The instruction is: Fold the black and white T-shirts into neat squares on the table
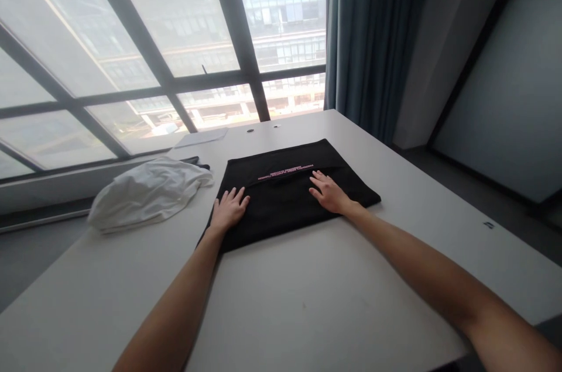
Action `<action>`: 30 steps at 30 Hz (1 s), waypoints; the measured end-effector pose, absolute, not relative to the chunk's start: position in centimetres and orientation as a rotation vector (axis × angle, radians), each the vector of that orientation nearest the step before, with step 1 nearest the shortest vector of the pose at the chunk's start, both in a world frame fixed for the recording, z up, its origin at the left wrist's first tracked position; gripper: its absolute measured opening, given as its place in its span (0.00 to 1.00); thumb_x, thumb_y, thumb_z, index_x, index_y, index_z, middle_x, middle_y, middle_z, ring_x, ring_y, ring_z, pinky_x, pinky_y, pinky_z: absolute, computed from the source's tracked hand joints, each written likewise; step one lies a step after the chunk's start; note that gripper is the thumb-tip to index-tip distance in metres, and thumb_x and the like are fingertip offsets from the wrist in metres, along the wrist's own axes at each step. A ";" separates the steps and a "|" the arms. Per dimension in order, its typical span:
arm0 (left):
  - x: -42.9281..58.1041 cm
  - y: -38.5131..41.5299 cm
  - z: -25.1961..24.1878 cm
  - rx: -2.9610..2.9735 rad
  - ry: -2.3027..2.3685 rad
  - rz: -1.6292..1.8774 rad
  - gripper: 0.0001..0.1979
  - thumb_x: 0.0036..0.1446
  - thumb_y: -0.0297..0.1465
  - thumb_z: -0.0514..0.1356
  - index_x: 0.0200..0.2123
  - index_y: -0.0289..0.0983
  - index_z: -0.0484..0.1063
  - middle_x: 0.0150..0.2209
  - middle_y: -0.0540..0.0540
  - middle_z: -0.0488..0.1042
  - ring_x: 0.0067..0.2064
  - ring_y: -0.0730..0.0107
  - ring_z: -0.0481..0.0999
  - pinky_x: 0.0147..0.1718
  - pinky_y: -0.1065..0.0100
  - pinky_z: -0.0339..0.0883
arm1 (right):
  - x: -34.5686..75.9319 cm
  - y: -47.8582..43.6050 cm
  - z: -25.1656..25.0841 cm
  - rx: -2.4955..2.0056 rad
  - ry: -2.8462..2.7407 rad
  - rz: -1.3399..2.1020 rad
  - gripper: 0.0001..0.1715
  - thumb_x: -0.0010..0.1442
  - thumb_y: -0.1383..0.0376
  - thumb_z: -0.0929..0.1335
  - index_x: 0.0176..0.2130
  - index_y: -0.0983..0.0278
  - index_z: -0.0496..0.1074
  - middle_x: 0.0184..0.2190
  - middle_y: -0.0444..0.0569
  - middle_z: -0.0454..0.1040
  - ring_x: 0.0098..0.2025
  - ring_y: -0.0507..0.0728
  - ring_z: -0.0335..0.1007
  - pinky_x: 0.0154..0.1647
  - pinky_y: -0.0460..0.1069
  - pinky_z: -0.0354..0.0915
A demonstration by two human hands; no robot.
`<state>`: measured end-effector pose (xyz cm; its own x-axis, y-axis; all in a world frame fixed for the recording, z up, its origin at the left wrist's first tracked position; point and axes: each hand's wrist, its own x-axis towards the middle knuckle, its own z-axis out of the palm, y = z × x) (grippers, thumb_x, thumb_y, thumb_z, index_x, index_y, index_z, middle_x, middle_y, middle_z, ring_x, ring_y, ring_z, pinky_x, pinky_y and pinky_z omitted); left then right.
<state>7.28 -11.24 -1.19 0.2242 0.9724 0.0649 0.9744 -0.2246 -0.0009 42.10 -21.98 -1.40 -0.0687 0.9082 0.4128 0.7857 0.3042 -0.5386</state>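
Note:
A black cloth [281,205] with small pink lettering lies folded into a flat, roughly four-sided shape on the white table [302,302]. My left hand [229,209] rests palm down on its left part, fingers spread. On the right part, just below the end of the lettering, my right hand [328,192] lies flat with its fingers apart. A slight crease runs across the cloth between the two hands. Neither hand grips anything.
A crumpled white cloth [147,193] lies at the table's left edge, with something dark behind it. A pale flat sheet [202,137] is near the window. Two small round items sit at the far edge, and a small dark mark [489,224] is at the right.

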 end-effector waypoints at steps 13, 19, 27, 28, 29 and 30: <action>9.1 -13.7 0.9 -2.379 -1.856 -0.216 0.30 0.70 0.45 0.43 0.69 0.38 0.59 0.71 0.39 0.55 0.72 0.45 0.50 0.67 0.43 0.45 | 50.4 -21.5 -0.6 -1.326 -1.035 0.789 0.43 0.70 0.56 0.37 0.70 0.68 0.52 0.65 0.65 0.65 0.62 0.61 0.69 0.54 0.61 0.70; 15.1 -17.9 0.8 -2.677 -1.436 -0.380 0.29 0.72 0.45 0.42 0.70 0.43 0.57 0.72 0.47 0.54 0.73 0.56 0.47 0.70 0.50 0.40 | 51.1 -20.9 -0.7 -1.558 -1.229 0.098 0.37 0.70 0.54 0.48 0.65 0.68 0.64 0.63 0.62 0.68 0.62 0.65 0.67 0.59 0.61 0.65; 14.4 -17.0 0.4 -2.871 -1.527 -0.281 0.31 0.71 0.49 0.41 0.70 0.43 0.57 0.72 0.44 0.53 0.73 0.53 0.47 0.68 0.45 0.46 | 50.6 -21.9 -2.0 -2.027 -1.661 -0.216 0.33 0.70 0.55 0.56 0.65 0.71 0.65 0.69 0.63 0.58 0.71 0.67 0.51 0.68 0.67 0.50; 13.6 -16.4 0.8 -2.832 -1.557 -0.306 0.30 0.72 0.49 0.41 0.70 0.43 0.58 0.72 0.44 0.53 0.73 0.53 0.48 0.68 0.45 0.47 | 50.5 -21.8 -1.9 -1.986 -1.648 -0.294 0.34 0.70 0.56 0.55 0.65 0.71 0.63 0.70 0.63 0.57 0.72 0.66 0.49 0.69 0.65 0.49; 12.8 -15.9 1.1 -2.768 -1.606 -0.333 0.30 0.72 0.47 0.42 0.70 0.43 0.58 0.72 0.44 0.54 0.73 0.53 0.48 0.68 0.46 0.47 | 50.3 -21.8 -1.8 -1.957 -1.648 -0.340 0.34 0.71 0.56 0.55 0.66 0.71 0.63 0.70 0.63 0.56 0.72 0.65 0.47 0.70 0.65 0.48; 11.9 -15.3 1.3 -2.691 -1.669 -0.353 0.29 0.72 0.46 0.42 0.70 0.42 0.58 0.72 0.43 0.54 0.73 0.52 0.49 0.67 0.45 0.47 | 50.2 -21.7 -1.9 -1.959 -1.666 -0.338 0.34 0.71 0.55 0.55 0.67 0.71 0.62 0.71 0.62 0.55 0.73 0.65 0.46 0.70 0.65 0.47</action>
<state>11.92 -15.28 1.34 0.4269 0.8894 0.1637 0.8796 -0.4504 0.1533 50.17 -21.66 -1.87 0.2039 0.8312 0.5172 0.9670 -0.0887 -0.2388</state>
